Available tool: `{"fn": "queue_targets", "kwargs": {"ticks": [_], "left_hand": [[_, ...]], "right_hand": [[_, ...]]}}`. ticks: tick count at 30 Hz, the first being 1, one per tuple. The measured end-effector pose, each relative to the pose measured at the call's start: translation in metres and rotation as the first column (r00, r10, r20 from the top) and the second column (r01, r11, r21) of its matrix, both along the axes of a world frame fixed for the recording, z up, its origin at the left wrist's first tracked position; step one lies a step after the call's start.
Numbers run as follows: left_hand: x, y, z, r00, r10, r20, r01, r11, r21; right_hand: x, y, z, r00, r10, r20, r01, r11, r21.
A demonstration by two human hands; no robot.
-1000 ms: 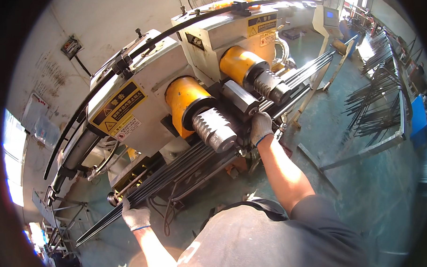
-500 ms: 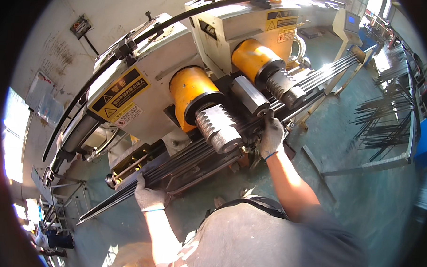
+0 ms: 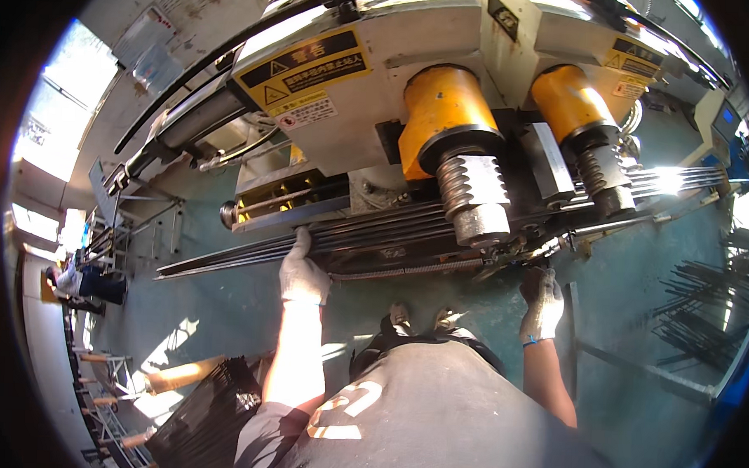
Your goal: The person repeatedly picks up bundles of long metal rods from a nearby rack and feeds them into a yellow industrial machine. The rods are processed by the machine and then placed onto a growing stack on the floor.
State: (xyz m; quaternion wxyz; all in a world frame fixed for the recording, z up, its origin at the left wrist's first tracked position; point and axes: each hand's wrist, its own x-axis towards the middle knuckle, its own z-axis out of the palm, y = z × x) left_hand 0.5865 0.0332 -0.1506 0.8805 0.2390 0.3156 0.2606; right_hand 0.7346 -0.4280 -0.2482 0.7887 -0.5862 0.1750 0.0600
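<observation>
A bundle of long thin metal rods (image 3: 374,234) lies across the front of the machine (image 3: 431,38). My left hand (image 3: 304,277), in a pale work glove, grips the bundle near its left end, its upper digit over the rods and the other fingers mostly hidden. My right hand (image 3: 543,304), gloved too, is just below the machine's front edge, with its fingers curled in. Whatever it holds, if anything, cannot be made out. Two orange cylinders (image 3: 449,105) with toothed metal ends (image 3: 479,192) jut out above the rods, with a grey metal block (image 3: 549,162) between them.
More thin rods (image 3: 694,307) lie in a floor rack at the right. A dark bundle (image 3: 207,418) rests at the lower left, by a frame with rollers (image 3: 116,415). Another person (image 3: 92,283) is at the far left. A black curved bar (image 3: 257,44) crosses above the machine.
My right hand has come away from the spot by the grey block and dropped nearer my body. My left hand remains on the rods. The whole view has shifted toward the left.
</observation>
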Motion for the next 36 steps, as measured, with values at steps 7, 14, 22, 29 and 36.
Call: {"fn": "queue_targets", "kwargs": {"ticks": [7,14,22,29,36], "left_hand": [[-0.009,0.006,0.027,0.993,0.05,0.106,-0.042,0.996,-0.073],[-0.068,0.076,0.046,0.958,0.258,0.125,-0.249,0.965,-0.084],[-0.181,0.267,0.015,0.906,0.387,0.171,-0.395,0.919,0.009],[-0.294,0.439,0.017,0.829,0.555,0.076,-0.559,0.814,0.155],[-0.363,0.509,0.01,0.745,0.665,0.053,-0.666,0.739,0.099]], "right_hand": [[-0.002,-0.013,-0.064,0.958,0.244,0.149,-0.146,0.865,-0.48],[-0.048,-0.035,-0.104,0.973,0.055,-0.223,-0.091,0.984,-0.155],[-0.134,-0.035,-0.213,0.958,0.132,-0.253,-0.174,0.973,-0.152],[-0.214,-0.015,-0.314,0.843,0.538,0.007,-0.493,0.776,-0.394],[-0.218,-0.019,-0.315,0.85,0.512,-0.121,-0.525,0.812,-0.254]]}}
